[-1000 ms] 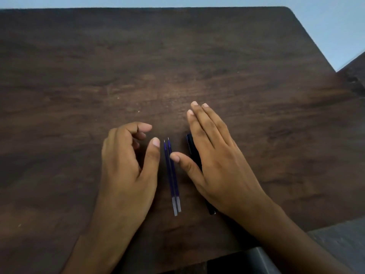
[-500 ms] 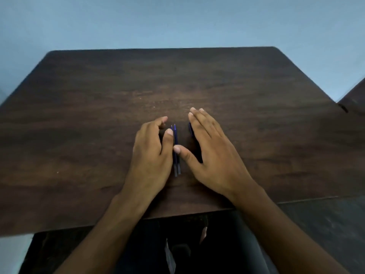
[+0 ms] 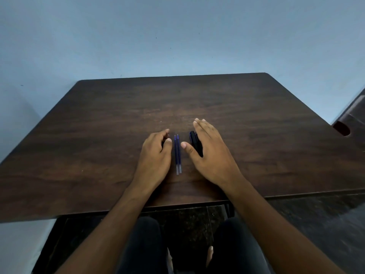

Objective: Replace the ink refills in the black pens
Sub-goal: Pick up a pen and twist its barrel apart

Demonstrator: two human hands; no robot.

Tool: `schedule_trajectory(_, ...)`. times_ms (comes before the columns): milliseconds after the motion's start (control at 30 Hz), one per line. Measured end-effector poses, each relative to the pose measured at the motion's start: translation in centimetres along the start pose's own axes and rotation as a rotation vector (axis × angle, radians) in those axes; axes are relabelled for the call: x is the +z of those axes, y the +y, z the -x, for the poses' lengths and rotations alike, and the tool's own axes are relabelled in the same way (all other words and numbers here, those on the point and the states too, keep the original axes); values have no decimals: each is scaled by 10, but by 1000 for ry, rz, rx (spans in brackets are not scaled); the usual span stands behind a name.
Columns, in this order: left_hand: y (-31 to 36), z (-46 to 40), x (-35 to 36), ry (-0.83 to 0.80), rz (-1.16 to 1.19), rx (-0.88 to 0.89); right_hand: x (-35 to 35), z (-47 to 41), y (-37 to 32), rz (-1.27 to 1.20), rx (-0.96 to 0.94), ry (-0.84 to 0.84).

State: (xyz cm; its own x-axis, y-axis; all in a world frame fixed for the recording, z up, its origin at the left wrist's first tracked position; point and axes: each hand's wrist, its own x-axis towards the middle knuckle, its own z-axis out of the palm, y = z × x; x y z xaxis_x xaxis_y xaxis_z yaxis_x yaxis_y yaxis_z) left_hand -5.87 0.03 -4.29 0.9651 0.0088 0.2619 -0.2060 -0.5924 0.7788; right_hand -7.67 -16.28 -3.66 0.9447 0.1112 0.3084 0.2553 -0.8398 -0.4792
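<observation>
Two thin blue ink refills point(image 3: 178, 154) lie side by side on the dark wooden table point(image 3: 98, 135), between my hands. My left hand point(image 3: 156, 155) rests just left of them with its fingers curled loosely, holding nothing that I can see. My right hand point(image 3: 211, 153) lies flat to the right, fingers stretched out over the black pens point(image 3: 194, 142). Only the pens' far ends show past my thumb; how many there are is hidden.
The table's near edge point(image 3: 177, 204) runs just behind my wrists, with my legs in dark trousers point(image 3: 148, 244) below it. A dark chair or second table edge point(image 3: 347, 123) stands at the far right. A pale blue wall point(image 3: 177, 36) rises behind the table.
The camera has tilted up and back, so the whole table and wall now show. My left hand moved closer to the refills; my right hand stays over the pens.
</observation>
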Motion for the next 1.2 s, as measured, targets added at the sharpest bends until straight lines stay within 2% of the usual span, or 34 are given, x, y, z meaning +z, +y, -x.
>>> schedule_trajectory(200, 0, 0, 0, 10, 16, -11, -2, -1, 4, -61, 96, 216)
schedule_trajectory(300, -2, 0, 0, 3, 18, -10, 0, -2, 11, -82, 185, 259)
schedule_trajectory(533, -4, 1, -1, -28, -18, 11, 4, -5, 17, -100, 299, 256)
schedule_trajectory(1200, -8, -1, 3, -25, -65, 28, 5, -8, 15, -70, 313, 224)
